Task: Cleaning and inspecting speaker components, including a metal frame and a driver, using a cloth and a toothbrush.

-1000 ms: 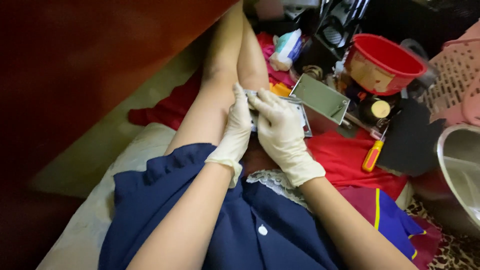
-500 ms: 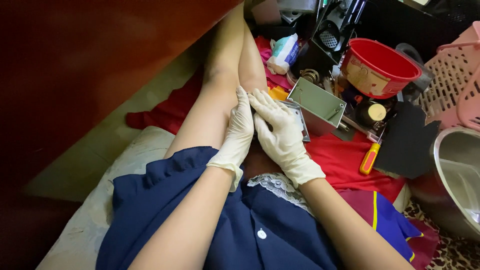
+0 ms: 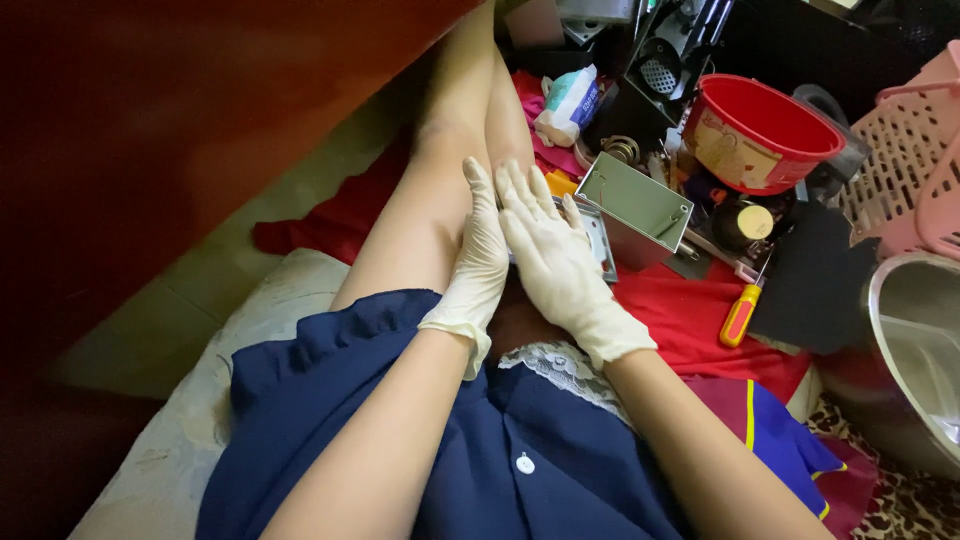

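I sit on the floor in a navy dress [image 3: 400, 440] with my legs stretched out, and both hands wear white latex gloves. My left hand [image 3: 478, 255] stands on edge against my knee, fingers straight. My right hand [image 3: 555, 255] lies flat beside it with fingers spread, touching the left hand. A flat grey framed plate [image 3: 600, 240] pokes out from under the right hand's fingers. I see no grip on it. Just beyond stands an open grey metal box [image 3: 635, 205].
A red bowl [image 3: 760, 135], a pink basket [image 3: 915, 160] and a steel basin [image 3: 920, 360] crowd the right side. An orange-handled screwdriver [image 3: 742, 310] lies on red cloth [image 3: 690, 310]. A wipes packet [image 3: 568, 105] sits ahead. Dark wooden furniture [image 3: 200, 130] fills the left.
My fingers were curled around the grey plate a second ago; they have since straightened and stretched forward, flat over it. The hands stay pressed together.
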